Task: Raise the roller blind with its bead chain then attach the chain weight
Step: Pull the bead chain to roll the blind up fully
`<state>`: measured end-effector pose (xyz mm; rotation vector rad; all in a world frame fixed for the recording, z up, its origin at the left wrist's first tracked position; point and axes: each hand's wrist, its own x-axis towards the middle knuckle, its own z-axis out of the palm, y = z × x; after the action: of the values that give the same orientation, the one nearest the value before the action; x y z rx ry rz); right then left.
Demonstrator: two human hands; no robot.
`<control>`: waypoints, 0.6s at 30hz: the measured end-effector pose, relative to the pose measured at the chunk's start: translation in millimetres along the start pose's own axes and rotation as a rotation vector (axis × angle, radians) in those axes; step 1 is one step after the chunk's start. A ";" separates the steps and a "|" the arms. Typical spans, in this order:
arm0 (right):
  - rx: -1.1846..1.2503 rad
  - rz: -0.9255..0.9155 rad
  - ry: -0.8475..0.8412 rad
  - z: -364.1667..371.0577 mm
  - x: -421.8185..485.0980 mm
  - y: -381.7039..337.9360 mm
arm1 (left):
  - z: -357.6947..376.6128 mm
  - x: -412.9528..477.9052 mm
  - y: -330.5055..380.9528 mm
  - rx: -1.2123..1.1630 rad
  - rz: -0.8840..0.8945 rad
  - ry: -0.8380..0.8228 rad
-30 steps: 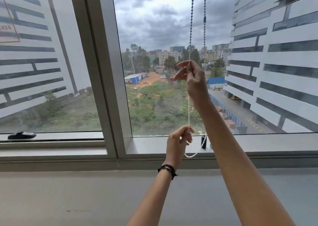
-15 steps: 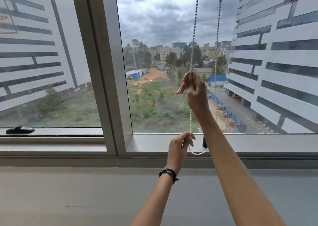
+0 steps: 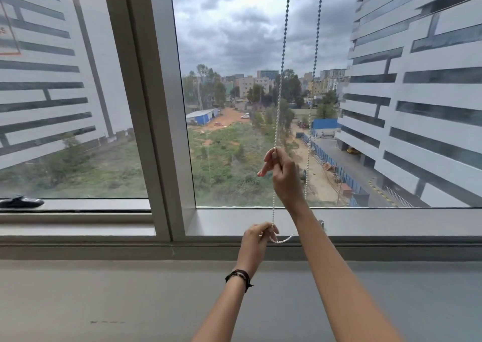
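Observation:
A white bead chain (image 3: 283, 55) hangs as a loop of two strands in front of the right window pane. My right hand (image 3: 283, 176) is closed on the left strand, partway down the pane. My left hand (image 3: 257, 240) pinches the same strand lower, at sill height, where the loop's bottom curves to the right behind my right forearm. The right strand runs down behind my right hand. A small dark piece (image 3: 321, 224), only partly visible behind my right forearm, sits on the sill. The blind itself is out of view above the frame.
A thick window mullion (image 3: 154, 107) stands left of the chain. The sill ledge (image 3: 391, 221) runs under the pane, with a grey wall below it. A black window handle (image 3: 20, 202) lies on the left pane's lower frame.
My right hand has come down the left strand from mid-pane toward the sill. My left hand has stayed at the bottom of the loop. The view has tilted a little.

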<state>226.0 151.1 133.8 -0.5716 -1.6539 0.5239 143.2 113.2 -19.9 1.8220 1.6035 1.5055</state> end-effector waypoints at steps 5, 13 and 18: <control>-0.018 0.024 -0.004 8.0 -10.0 8.0 | 3.1 -4.3 -10.7 -0.017 -0.029 -0.005; -0.072 0.089 -0.016 -2.6 -36.2 33.7 | 6.9 -22.8 -30.4 0.028 -0.094 -0.087; -0.095 0.110 -0.017 -7.5 -43.2 38.5 | 5.7 -23.6 -18.9 0.039 -0.095 -0.168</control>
<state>242.0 153.8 77.7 -0.7331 -1.6765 0.5328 141.2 101.8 -48.4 1.8124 1.6241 1.2534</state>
